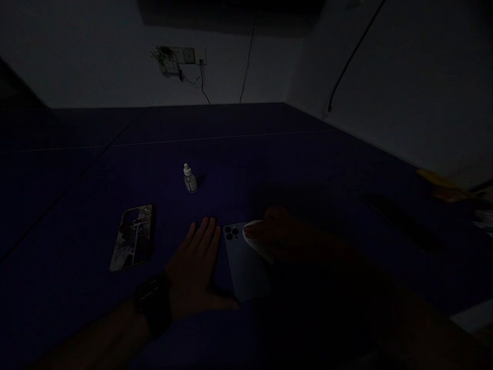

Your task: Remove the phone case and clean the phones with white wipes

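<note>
A smartphone [246, 272] lies back side up on the dark blue surface, its camera lenses at the upper left corner. My right hand [281, 234] presses a white wiping pad or cloth [257, 240] onto the upper right part of the phone's back. Spread flat on the surface, my left hand [196, 272] lies along the phone's left side, thumb by its lower edge. A dark watch [154, 303] is on my left wrist. Further left rests a patterned phone case [133, 239]. Beyond my left hand stands a small dropper bottle [190, 180] with a white top.
The room is very dark. A long dark object [400, 221] lies at the right, with a yellow item [439, 180] near the right wall. Sockets with plugged cables [183, 56] are on the back wall. A cable [354, 56] hangs on the right wall.
</note>
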`<move>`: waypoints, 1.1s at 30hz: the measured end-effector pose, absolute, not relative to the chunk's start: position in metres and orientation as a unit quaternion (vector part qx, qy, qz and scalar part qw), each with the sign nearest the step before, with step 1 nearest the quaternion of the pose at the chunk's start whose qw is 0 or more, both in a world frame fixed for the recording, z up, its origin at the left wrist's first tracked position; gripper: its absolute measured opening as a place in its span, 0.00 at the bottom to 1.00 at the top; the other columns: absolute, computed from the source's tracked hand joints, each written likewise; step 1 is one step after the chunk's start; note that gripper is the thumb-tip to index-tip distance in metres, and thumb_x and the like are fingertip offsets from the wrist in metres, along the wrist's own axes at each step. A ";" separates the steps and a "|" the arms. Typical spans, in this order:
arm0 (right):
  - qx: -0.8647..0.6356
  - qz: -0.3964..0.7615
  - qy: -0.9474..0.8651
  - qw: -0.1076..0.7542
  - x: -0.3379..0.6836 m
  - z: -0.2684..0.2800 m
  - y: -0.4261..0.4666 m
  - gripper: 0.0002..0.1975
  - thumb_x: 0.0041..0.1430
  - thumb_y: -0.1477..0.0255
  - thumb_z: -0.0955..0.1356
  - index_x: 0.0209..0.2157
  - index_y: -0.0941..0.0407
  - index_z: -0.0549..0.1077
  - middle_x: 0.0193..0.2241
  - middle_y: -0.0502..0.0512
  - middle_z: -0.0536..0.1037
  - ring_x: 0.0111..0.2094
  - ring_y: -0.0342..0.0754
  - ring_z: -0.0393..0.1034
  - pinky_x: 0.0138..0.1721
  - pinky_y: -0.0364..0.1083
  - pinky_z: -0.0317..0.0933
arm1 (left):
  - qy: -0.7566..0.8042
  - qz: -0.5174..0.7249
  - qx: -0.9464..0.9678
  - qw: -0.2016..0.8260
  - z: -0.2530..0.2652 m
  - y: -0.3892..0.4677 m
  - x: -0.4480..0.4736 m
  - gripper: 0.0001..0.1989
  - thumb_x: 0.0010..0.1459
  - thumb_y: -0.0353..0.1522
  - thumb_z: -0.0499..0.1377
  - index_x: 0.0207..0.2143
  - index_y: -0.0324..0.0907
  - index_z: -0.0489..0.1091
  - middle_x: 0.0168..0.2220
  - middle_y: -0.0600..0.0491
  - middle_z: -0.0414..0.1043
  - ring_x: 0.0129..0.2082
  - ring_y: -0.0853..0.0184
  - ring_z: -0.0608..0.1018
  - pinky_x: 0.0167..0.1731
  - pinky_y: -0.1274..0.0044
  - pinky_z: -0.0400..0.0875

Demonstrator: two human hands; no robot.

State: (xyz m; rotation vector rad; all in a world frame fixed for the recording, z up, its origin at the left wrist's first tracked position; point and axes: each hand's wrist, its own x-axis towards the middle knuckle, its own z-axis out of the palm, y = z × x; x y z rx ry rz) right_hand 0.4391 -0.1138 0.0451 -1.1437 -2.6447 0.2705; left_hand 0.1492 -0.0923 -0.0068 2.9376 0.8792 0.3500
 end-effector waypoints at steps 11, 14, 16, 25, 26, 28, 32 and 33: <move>-0.364 0.177 -0.913 0.051 0.437 0.058 -0.124 0.19 0.65 0.71 0.65 0.57 0.49 0.73 0.57 0.53 0.76 0.46 0.51 0.72 0.47 0.52 0.62 | 0.285 0.121 0.951 0.030 -0.007 -0.093 0.149 0.68 0.43 0.71 0.51 0.71 0.30 0.41 0.70 0.28 0.41 0.69 0.35 0.50 0.65 0.47 0.45; -0.398 0.165 -0.898 0.093 0.437 0.043 -0.115 0.21 0.67 0.71 0.63 0.60 0.52 0.69 0.61 0.56 0.71 0.57 0.52 0.68 0.56 0.54 0.58 | 0.287 0.121 0.949 0.035 -0.006 -0.093 0.149 0.68 0.42 0.71 0.51 0.70 0.31 0.42 0.70 0.27 0.42 0.69 0.35 0.51 0.65 0.46 0.45; -0.421 0.156 -0.887 0.109 0.436 0.031 -0.109 0.21 0.67 0.66 0.65 0.61 0.52 0.69 0.61 0.57 0.70 0.59 0.52 0.67 0.57 0.55 0.57 | 0.288 0.119 0.950 0.035 -0.005 -0.093 0.150 0.68 0.42 0.71 0.51 0.70 0.30 0.43 0.70 0.26 0.43 0.69 0.34 0.51 0.65 0.46 0.46; -0.365 0.172 -0.910 0.094 0.434 0.042 -0.113 0.14 0.70 0.69 0.63 0.51 0.51 0.77 0.51 0.53 0.80 0.49 0.49 0.75 0.50 0.49 0.63 | 0.291 0.127 0.948 0.040 -0.007 -0.094 0.150 0.68 0.43 0.72 0.49 0.69 0.28 0.45 0.69 0.26 0.44 0.68 0.34 0.52 0.64 0.46 0.46; -0.368 0.168 -0.911 0.084 0.433 0.043 -0.113 0.14 0.70 0.70 0.62 0.50 0.51 0.77 0.50 0.54 0.80 0.45 0.48 0.76 0.47 0.48 0.64 | 0.291 0.129 0.947 0.040 -0.008 -0.093 0.150 0.68 0.43 0.72 0.49 0.69 0.28 0.46 0.69 0.26 0.44 0.68 0.34 0.52 0.64 0.46 0.46; -0.392 0.141 -0.905 0.090 0.431 0.041 -0.113 0.15 0.70 0.72 0.61 0.51 0.52 0.76 0.50 0.56 0.80 0.41 0.48 0.75 0.43 0.48 0.64 | 0.292 0.136 0.946 0.040 -0.010 -0.093 0.150 0.68 0.43 0.72 0.49 0.70 0.29 0.46 0.69 0.27 0.44 0.69 0.35 0.52 0.65 0.46 0.46; -0.412 0.095 -0.896 0.135 0.428 0.036 -0.120 0.16 0.69 0.75 0.61 0.51 0.54 0.75 0.51 0.59 0.79 0.38 0.48 0.73 0.39 0.48 0.62 | 0.294 0.142 0.944 0.043 -0.013 -0.093 0.150 0.68 0.42 0.72 0.49 0.70 0.31 0.45 0.70 0.29 0.43 0.69 0.36 0.51 0.66 0.48 0.45; -0.404 0.108 -0.900 0.120 0.429 0.038 -0.124 0.15 0.69 0.74 0.61 0.50 0.54 0.76 0.48 0.58 0.80 0.35 0.47 0.72 0.37 0.47 0.62 | 0.295 0.140 0.944 0.044 -0.012 -0.093 0.150 0.68 0.42 0.72 0.49 0.70 0.31 0.45 0.70 0.29 0.43 0.69 0.36 0.51 0.66 0.49 0.45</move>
